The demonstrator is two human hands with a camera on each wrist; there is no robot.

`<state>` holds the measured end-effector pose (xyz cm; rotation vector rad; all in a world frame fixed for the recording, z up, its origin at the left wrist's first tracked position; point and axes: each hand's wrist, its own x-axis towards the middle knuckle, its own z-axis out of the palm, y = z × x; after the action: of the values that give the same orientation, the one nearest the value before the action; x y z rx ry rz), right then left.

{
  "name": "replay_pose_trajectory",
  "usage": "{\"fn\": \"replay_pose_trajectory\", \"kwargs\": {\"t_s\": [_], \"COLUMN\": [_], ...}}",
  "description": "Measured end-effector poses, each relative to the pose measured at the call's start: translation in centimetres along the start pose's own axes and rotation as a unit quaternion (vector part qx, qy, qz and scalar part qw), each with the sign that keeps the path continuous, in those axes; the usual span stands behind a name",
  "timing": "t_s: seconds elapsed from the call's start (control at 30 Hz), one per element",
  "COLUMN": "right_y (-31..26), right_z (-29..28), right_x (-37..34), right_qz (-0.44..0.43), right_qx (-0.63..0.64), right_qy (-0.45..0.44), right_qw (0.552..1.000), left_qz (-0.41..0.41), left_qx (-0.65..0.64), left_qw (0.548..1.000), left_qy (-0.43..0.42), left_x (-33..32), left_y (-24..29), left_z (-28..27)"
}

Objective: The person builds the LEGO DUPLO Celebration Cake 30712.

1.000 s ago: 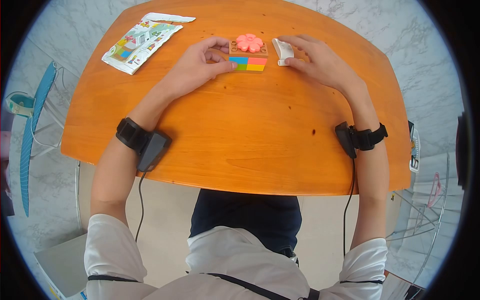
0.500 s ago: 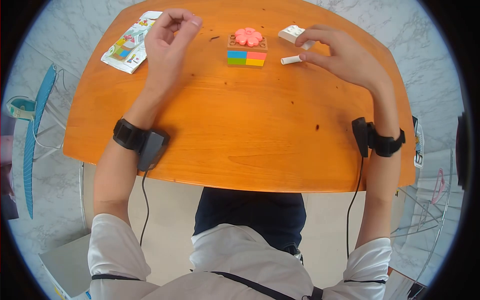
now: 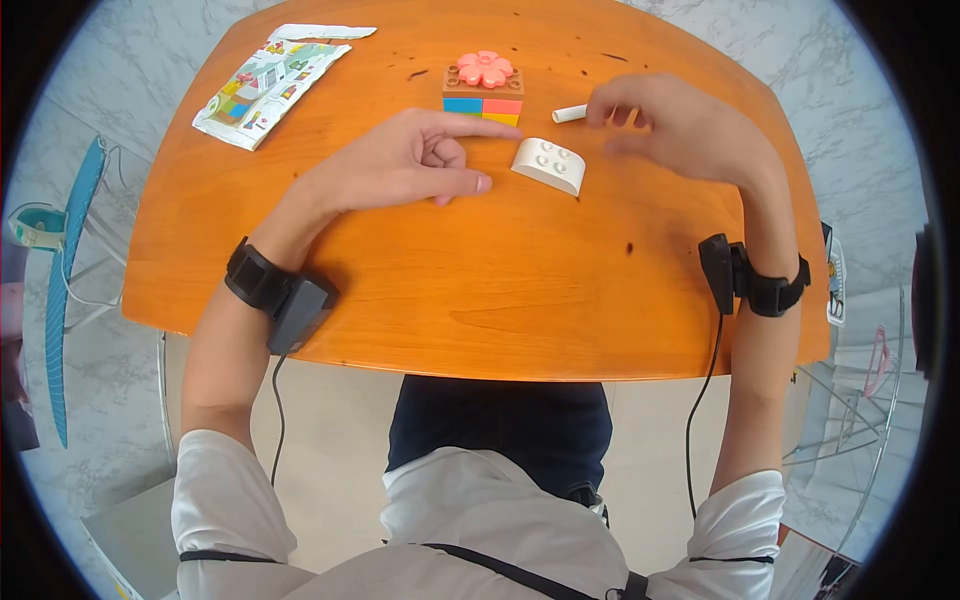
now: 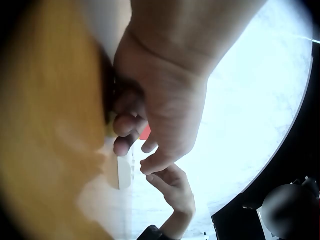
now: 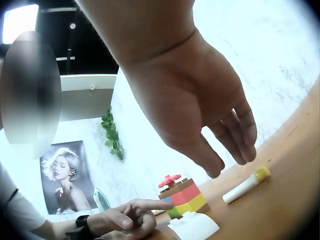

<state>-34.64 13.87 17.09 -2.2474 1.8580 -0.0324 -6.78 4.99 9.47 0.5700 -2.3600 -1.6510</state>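
A white curved brick with studs (image 3: 548,166) lies on the table between the hands. The left hand (image 3: 405,160) is just left of it, index finger extended, other fingers bent, holding nothing. Behind it stands a block stack (image 3: 483,88) with a coral flower on a brown brick above coloured blocks. The right hand (image 3: 680,125) hovers by a white tube (image 3: 570,114), fingers loosely bent and apart from it. In the right wrist view the tube (image 5: 240,192) has a yellow end (image 5: 262,174), and the right hand (image 5: 195,100) is above it, empty.
A torn printed packet (image 3: 270,88) lies at the back left of the wooden table (image 3: 480,290). Left of the table is a blue ironing board (image 3: 70,290) with an iron. A wire rack (image 3: 850,420) stands at the right.
The white brick has moved from the right hand's side to the front of the stack. The left hand lifted away, then came down beside the brick. The right hand has let go of it.
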Motion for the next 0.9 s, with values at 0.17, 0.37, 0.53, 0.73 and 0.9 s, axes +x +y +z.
{"fn": "replay_pose_trajectory", "kwargs": {"t_s": [0.17, 0.37, 0.53, 0.73, 0.9], "right_y": [3.3, 2.2, 2.4, -1.8, -1.7], "right_z": [3.1, 3.0, 1.7, -0.4, 0.9], "right_x": [2.3, 2.3, 0.9, -0.8, 0.4], "right_qz": [-0.015, 0.003, -0.010, -0.098, -0.207], "right_qx": [0.005, -0.053, -0.053, -0.007, -0.007], "right_qy": [0.121, 0.017, 0.055, 0.056, 0.140], "right_qw": [0.993, 0.998, 0.997, 0.994, 0.968], "left_qz": [-0.017, -0.014, 0.004, -0.016, -0.012], "left_qx": [0.050, 0.148, 0.150, 0.131, 0.133], "left_qw": [0.999, 0.988, 0.989, 0.991, 0.991], "left_qy": [-0.009, -0.033, -0.003, -0.002, -0.004], "left_x": [0.0, 0.2, 0.1, 0.2, 0.3], "left_y": [0.1, 0.2, -0.2, 0.1, 0.2], "left_z": [0.3, 0.6, 0.6, 0.7, 0.6]}}
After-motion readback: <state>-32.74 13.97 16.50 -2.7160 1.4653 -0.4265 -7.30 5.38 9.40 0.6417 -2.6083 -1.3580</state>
